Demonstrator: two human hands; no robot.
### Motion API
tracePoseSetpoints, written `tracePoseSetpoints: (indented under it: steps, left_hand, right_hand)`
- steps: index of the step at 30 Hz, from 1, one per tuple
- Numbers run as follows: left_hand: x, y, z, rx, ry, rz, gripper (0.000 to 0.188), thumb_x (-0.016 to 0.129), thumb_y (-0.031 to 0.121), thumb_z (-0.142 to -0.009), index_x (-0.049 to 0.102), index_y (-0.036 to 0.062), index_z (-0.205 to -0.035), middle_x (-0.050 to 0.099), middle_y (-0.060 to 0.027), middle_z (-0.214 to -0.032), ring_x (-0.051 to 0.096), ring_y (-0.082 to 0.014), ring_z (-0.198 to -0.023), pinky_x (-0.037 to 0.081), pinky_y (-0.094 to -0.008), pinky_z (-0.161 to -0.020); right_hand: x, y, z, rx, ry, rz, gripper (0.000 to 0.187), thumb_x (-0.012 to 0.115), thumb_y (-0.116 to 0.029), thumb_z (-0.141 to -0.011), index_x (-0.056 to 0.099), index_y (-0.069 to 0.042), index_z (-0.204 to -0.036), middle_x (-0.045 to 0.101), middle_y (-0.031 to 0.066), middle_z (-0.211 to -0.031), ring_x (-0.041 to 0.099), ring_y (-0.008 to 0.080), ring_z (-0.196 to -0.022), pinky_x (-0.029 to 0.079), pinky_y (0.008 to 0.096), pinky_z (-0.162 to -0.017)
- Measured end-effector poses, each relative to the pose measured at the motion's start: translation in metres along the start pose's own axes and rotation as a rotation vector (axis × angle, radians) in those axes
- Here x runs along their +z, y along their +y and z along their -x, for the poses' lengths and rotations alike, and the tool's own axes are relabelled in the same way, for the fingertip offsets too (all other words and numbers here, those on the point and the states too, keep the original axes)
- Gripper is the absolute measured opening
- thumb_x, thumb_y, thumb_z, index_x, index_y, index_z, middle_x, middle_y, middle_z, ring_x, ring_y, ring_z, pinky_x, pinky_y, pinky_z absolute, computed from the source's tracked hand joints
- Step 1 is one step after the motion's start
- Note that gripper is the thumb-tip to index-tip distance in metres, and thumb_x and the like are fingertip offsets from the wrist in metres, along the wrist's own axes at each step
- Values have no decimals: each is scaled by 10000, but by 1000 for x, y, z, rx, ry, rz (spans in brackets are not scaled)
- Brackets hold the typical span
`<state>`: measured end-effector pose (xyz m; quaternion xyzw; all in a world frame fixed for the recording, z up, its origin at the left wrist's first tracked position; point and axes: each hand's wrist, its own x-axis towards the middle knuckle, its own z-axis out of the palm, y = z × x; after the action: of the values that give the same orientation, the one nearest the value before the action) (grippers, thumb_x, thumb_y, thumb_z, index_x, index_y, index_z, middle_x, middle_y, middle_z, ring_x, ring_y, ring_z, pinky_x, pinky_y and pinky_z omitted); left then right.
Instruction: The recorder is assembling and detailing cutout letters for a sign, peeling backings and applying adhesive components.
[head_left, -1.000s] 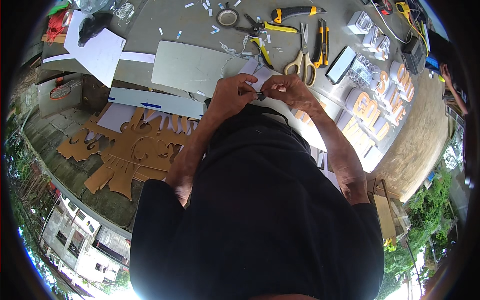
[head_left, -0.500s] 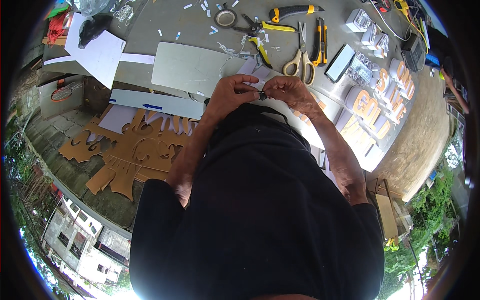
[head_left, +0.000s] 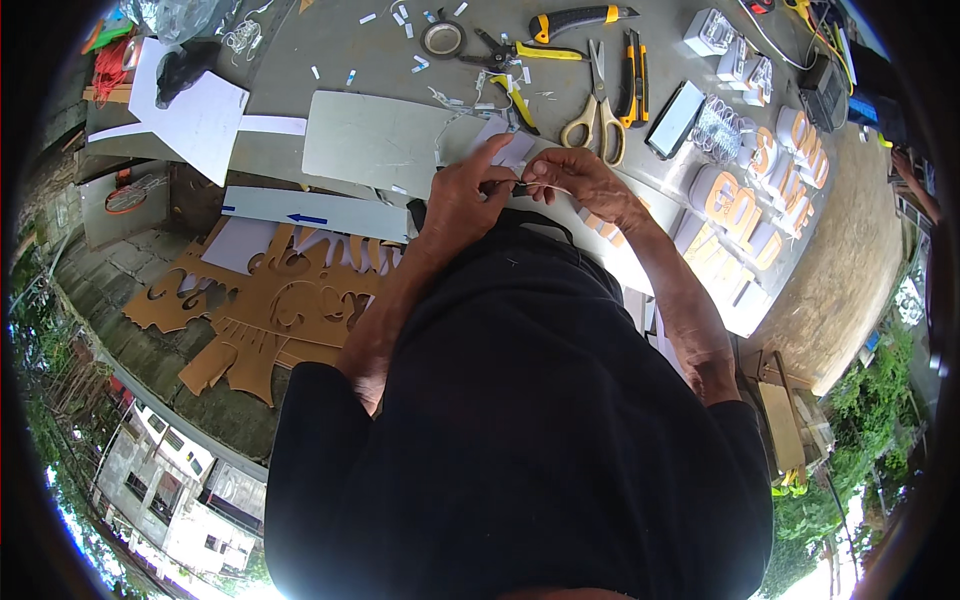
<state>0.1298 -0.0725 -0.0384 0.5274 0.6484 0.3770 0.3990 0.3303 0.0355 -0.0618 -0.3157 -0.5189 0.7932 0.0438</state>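
Close to my body at the table's near edge, both hands meet fingertip to fingertip. My left hand is closed in a pinch at a small black piece, perhaps tape, with its index finger lifted and pointing away from me. My right hand pinches a thin wire, which runs from the fingertips toward the palm. The fingers hide most of the black piece and the wire's far end. Just beyond my hands lies a white piece, with a string of small white LED modules beside it.
Beyond my hands lie a tape roll, wire strippers, scissors, two utility knives and a phone. Several cut-out letters stand at the right. Brown cut-out sheets lie at the lower left.
My left index finger has lifted away from the pinch. My right fingers have turned, and the thin wire now shows between them. The whole view has shifted slightly.
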Motion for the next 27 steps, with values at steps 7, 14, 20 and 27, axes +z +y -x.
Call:
tracePoseSetpoints:
  steps: [7, 14, 20, 27]
  left_hand:
    - [0, 1, -3, 255, 12, -144, 527, 718, 0, -840, 558, 63, -1338, 758, -53, -872, 726, -234, -769, 565, -336, -698]
    - [2, 4, -2, 269, -11, -203, 489, 708, -4, -850, 562, 44, -1314, 751, -73, -866, 725, -248, -803, 574, -352, -729]
    - [0, 6, -2, 151, -73, -56, 517, 695, 30, -877, 542, 60, -1370, 754, -98, -875, 731, -249, -820, 558, -349, -766]
    - [-9, 8, -4, -140, -217, 147, 573, 706, 44, -866, 534, 84, -1411, 769, -98, -905, 726, -180, -872, 533, -321, -824]
  right_hand:
    - [-3, -11, -6, 152, -29, 42, 327, 684, -367, -974, 706, -41, -992, 687, 13, -796, 609, 57, -677, 448, 206, -556]
    - [-7, -5, -5, 173, -42, -18, 256, 782, -304, -904, 745, -55, -953, 666, -20, -718, 490, 2, -556, 339, 175, -493]
    - [-8, -6, -5, 126, -64, 87, 239, 797, -249, -878, 752, -25, -952, 683, -1, -755, 586, 37, -667, 412, 209, -567]
    - [-2, -9, -1, 50, -57, 246, 162, 731, -130, -853, 750, -13, -964, 704, 28, -801, 625, 97, -775, 491, 270, -755]
